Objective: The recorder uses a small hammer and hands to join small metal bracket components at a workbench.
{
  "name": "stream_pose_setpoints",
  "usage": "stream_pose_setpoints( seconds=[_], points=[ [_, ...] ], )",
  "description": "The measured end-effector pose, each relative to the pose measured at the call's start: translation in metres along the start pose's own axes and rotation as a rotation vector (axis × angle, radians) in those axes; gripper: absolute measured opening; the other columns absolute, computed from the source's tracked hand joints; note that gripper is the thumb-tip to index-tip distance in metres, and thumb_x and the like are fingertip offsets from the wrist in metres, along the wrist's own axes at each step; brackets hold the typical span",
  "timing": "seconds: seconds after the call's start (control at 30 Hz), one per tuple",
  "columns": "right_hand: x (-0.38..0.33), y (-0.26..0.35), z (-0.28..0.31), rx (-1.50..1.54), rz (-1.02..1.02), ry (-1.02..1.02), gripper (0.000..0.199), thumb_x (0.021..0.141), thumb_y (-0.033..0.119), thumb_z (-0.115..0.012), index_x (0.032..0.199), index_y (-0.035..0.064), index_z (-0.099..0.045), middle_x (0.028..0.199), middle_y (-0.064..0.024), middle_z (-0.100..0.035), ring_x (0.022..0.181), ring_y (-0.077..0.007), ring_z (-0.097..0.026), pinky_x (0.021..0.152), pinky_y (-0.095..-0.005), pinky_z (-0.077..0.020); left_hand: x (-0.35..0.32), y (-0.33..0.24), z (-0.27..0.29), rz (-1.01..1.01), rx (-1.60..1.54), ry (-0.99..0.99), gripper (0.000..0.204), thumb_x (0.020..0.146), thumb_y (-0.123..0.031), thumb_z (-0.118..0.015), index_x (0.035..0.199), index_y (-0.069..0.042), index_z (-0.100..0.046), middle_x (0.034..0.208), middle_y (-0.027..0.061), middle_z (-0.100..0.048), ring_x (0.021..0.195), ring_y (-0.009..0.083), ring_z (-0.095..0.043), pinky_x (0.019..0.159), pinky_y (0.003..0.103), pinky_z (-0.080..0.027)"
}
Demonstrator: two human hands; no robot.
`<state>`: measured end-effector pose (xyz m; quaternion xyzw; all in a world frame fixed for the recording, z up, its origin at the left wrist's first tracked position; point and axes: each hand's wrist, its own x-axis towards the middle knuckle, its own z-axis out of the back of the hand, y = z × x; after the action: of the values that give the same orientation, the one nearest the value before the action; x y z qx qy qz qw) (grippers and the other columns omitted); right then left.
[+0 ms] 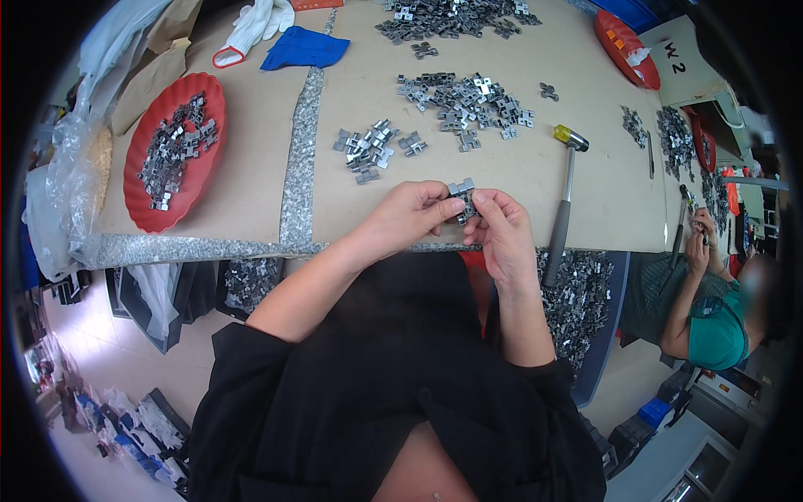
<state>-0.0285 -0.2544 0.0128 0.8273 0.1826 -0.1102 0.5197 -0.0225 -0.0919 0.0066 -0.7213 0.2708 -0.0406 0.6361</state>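
Observation:
Between the fingertips of both hands, just over the table's near edge, is a small shiny metal bracket (462, 189). My left hand (416, 209) pinches it from the left with thumb and fingers. From the other side my right hand (499, 222) closes on the same piece; its lower part is partly hidden by the fingers. A small cluster of metal pieces (366, 149) lies beyond my left hand, and a larger pile (468, 102) farther off. To the right of my right hand rests a hammer (569, 184) with a yellow-and-black head and grey grip.
A red scalloped tray (213, 155) of metal parts stands at the left, near plastic bags (71, 180). White gloves (251, 32) and blue cloth (305, 48) lie at the back. Below the table is a bin of parts (577, 301). A co-worker (715, 330) sits at the right.

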Motion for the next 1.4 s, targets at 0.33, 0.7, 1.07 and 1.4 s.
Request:
stream_pose_setpoints(
  seconds=[0.33, 0.7, 1.07, 1.4],
  points=[
    [0.002, 0.004, 0.01, -0.183, -0.063, 0.085, 0.016, 0.079, 0.015, -0.061, 0.081, 0.0001, -0.056, 0.065, -0.0024, -0.055, 0.05, -0.0053, -0.051, 0.042, -0.0159, -0.0422, -0.001, -0.002, 0.006, 0.066, -0.081, 0.06, 0.023, 0.083, -0.023, -0.057, 0.067, -0.007, -0.054, 0.054, -0.0036, -0.047, 0.047, 0.0007, -0.039, 0.042, 0.015, -0.028],
    [-0.004, -0.003, 0.004, -0.164, 0.022, 0.033, 0.013, 0.08, 0.013, -0.061, 0.08, 0.0008, -0.057, 0.061, -0.0001, -0.053, 0.045, -0.0036, -0.046, 0.041, -0.016, -0.0384, -0.001, -0.004, 0.006, 0.12, -0.137, 0.063, 0.024, 0.082, -0.022, -0.059, 0.065, -0.005, -0.057, 0.053, -0.0012, -0.05, 0.046, 0.0014, -0.041, 0.042, 0.015, -0.029],
    [-0.003, -0.01, -0.014, 0.025, 0.124, -0.234, 0.015, 0.081, 0.015, -0.06, 0.083, 0.0006, -0.059, 0.06, 0.0002, -0.053, 0.045, -0.0035, -0.043, 0.038, -0.0171, -0.0334, -0.004, 0.01, -0.028, -0.296, 0.097, -0.439, 0.024, 0.073, -0.009, -0.067, 0.086, -0.002, -0.049, 0.067, -0.0007, -0.049, 0.056, 0.0006, -0.042, 0.048, 0.016, -0.038],
    [-0.023, 0.027, 0.029, -1.089, 0.296, -0.545, 0.031, 0.081, 0.025, -0.057, 0.1, -0.0001, -0.055, 0.075, -0.0082, -0.055, 0.058, -0.0159, -0.052, 0.052, -0.0267, -0.042, 0.002, 0.011, 0.001, -0.594, 0.962, -0.6, 0.033, 0.057, -0.013, -0.069, 0.084, 0.0, -0.056, 0.08, 0.0109, -0.056, 0.08, 0.0272, -0.048, 0.071, 0.034, -0.041]
  ],
)
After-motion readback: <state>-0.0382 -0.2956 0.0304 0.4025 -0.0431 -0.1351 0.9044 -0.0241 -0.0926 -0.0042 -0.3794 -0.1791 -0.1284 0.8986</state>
